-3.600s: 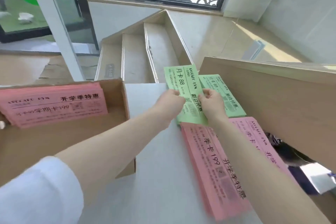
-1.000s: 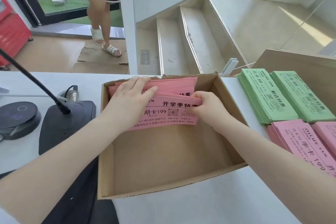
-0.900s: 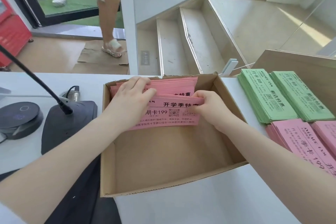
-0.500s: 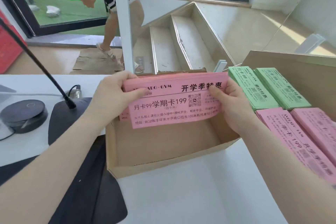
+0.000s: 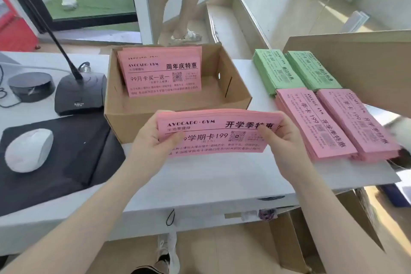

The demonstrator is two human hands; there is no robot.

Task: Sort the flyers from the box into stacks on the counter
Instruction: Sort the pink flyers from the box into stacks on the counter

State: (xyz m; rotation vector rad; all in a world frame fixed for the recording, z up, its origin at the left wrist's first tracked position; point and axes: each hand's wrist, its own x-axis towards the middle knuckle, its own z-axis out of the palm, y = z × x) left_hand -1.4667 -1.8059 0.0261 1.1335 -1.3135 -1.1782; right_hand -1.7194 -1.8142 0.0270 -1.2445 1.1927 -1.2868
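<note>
I hold a thick bundle of pink flyers (image 5: 216,132) above the white counter (image 5: 213,176), just in front of the cardboard box (image 5: 178,107). My left hand (image 5: 153,138) grips its left end and my right hand (image 5: 281,138) grips its right end, thumbs on top. More pink flyers (image 5: 162,73) with a different headline lean against the box's far wall. On the counter to the right lie two green flyer stacks (image 5: 277,72) (image 5: 313,69) and, nearer me, two pink flyer stacks (image 5: 311,122) (image 5: 355,120).
A black desk microphone base (image 5: 80,93) with a gooseneck, a round black device (image 5: 31,87) and a white mouse (image 5: 29,150) on a black mat sit at the left. A wooden panel (image 5: 355,62) rises at the right. A person's legs (image 5: 178,6) stand beyond the counter.
The pink bundle has come up out of the box and toward me, over the counter. Other pink flyers now show in the box. The person behind has walked right.
</note>
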